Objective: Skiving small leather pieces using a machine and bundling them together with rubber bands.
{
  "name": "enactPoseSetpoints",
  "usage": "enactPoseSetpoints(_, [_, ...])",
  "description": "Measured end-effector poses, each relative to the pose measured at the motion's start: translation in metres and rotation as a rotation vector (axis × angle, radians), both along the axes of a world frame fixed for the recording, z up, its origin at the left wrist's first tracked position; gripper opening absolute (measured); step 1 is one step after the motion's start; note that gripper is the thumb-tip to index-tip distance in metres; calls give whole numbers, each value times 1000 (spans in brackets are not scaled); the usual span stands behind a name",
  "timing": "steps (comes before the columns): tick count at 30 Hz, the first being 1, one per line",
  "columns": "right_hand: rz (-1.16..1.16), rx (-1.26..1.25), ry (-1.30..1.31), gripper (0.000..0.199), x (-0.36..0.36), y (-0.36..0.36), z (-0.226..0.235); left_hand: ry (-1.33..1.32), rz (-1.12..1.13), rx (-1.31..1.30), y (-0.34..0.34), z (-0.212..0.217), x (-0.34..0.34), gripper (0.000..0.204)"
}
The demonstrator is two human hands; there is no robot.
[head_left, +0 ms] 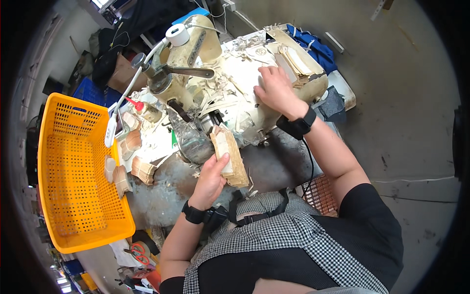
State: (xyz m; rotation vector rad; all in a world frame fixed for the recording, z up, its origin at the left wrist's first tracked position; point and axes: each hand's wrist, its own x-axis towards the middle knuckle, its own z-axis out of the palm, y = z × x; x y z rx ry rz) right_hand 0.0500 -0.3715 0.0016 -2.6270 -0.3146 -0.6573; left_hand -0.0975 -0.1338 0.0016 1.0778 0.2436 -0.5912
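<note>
My left hand (210,177) is closed on a stack of flat, tan leather-like pieces (229,156), thumb on top, in front of the machine's working head. The stack's upper end lies close to a round metal part (211,119). Farther right, my right hand (278,89) reaches over the white, scrap-strewn table with fingers bent and apart, and nothing shows in it. Beside its fingertips, another stack of pale pieces (295,62) lies in an open box-like holder. The beige machine (169,93), like a leather skiving machine, stands left of my right hand.
A yellow perforated crate (81,181) stands at the left. Tied bundles of pieces (143,170) lie along the table's left edge, near a small bottle with a red cap (139,105). Pale trimmings (223,88) cover the tabletop. Blue cloth (313,49) lies at the far right.
</note>
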Motion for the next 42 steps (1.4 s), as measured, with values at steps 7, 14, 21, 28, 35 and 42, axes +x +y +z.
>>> enactPoseSetpoints(7, [44, 92, -128, 33, -25, -2, 1, -7, -25, 5, -1, 1, 2, 33])
enactPoseSetpoints(14, [248, 93, 28, 29, -48, -2, 10, 0, -48, -25, 3, -3, 1, 34])
enactPoseSetpoints(21, [163, -68, -119, 29, -44, -25, 3, 8, -25, -23, 4, -9, -2, 34])
enactPoseSetpoints(28, [155, 191, -155, 19, -41, -23, 7, 9, -9, -11, 1, -9, -6, 34])
enactPoseSetpoints(35, [197, 1020, 222, 18, -46, -21, 39, -30, -46, -27, 3, -4, -8, 35])
enactPoseSetpoints(42, [466, 1310, 463, 18, -93, 9, 66, -150, -134, -34, -9, 14, 0, 39])
